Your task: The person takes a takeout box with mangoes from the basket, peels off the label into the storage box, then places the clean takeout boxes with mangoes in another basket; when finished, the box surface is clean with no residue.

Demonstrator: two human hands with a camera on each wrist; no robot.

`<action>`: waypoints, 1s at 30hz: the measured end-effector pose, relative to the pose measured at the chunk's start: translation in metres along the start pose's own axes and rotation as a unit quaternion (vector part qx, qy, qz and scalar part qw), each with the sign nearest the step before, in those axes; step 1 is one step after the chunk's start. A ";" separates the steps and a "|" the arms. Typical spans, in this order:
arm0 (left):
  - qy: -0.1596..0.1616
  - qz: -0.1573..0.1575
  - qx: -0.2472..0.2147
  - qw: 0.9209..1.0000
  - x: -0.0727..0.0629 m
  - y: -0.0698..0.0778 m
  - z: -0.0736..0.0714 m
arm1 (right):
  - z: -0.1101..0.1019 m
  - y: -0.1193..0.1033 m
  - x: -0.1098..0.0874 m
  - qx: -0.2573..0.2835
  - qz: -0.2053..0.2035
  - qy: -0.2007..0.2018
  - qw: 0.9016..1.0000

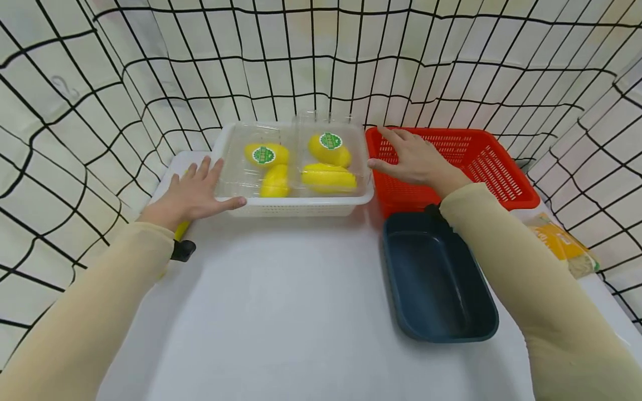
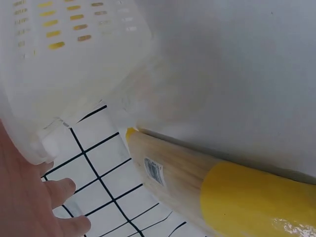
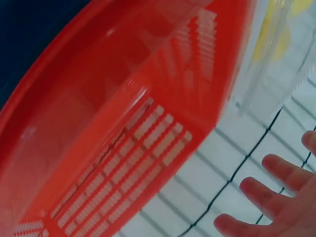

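At the back of the table stands a white basket [image 1: 301, 210] holding clear plastic boxes [image 1: 241, 181] with yellow fruits [image 1: 328, 177] inside, some under green labels. My left hand [image 1: 188, 195] is spread at the basket's left end, its thumb by the front rim; the left wrist view shows its fingers beside the basket's end. Beyond the opposite end, my right hand [image 1: 418, 159] is spread over the left part of a red basket [image 1: 501, 178], thumb toward the white basket. Neither hand grips anything; whether the fingertips touch the white basket, I cannot tell.
A dark blue tub [image 1: 436, 278] stands in front of the red basket, under my right forearm. An orange-and-clear packet [image 1: 562, 245] lies at the right edge. Below my left wrist is a yellow-ended packet [image 2: 256, 197] of pale strands. Black wire mesh [image 1: 311, 67] encloses the table's back and sides.
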State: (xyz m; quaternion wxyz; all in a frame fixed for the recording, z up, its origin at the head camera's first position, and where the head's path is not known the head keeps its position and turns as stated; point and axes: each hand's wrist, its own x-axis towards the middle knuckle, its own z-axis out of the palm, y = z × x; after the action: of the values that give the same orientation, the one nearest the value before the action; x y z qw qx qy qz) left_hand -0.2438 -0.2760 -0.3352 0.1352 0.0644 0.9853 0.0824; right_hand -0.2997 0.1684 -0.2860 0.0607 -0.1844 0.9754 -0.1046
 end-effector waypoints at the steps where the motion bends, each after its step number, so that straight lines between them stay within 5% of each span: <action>1: 0.003 0.001 -0.001 1.000 0.000 0.000 0.002 | 0.002 -0.004 0.004 0.003 0.000 -0.009 1.000; 8: 0.006 0.001 -0.005 1.000 0.000 0.005 0.010 | 0.004 -0.020 0.026 0.037 0.026 -0.075 0.996; 18: 0.014 0.002 -0.007 1.000 0.002 0.007 0.009 | 0.009 -0.016 0.048 0.063 0.060 -0.132 0.987; 30: 0.006 -0.005 -0.008 1.000 0.000 0.000 0.007 | 0.011 -0.029 0.056 0.133 -0.006 -0.115 0.984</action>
State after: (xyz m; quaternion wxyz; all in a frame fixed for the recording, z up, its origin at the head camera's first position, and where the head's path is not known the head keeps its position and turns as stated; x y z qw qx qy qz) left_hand -0.2416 -0.2752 -0.3416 0.1305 0.0583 0.9856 0.0903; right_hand -0.3394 0.1189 -0.2943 0.1956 -0.1911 0.9384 -0.2114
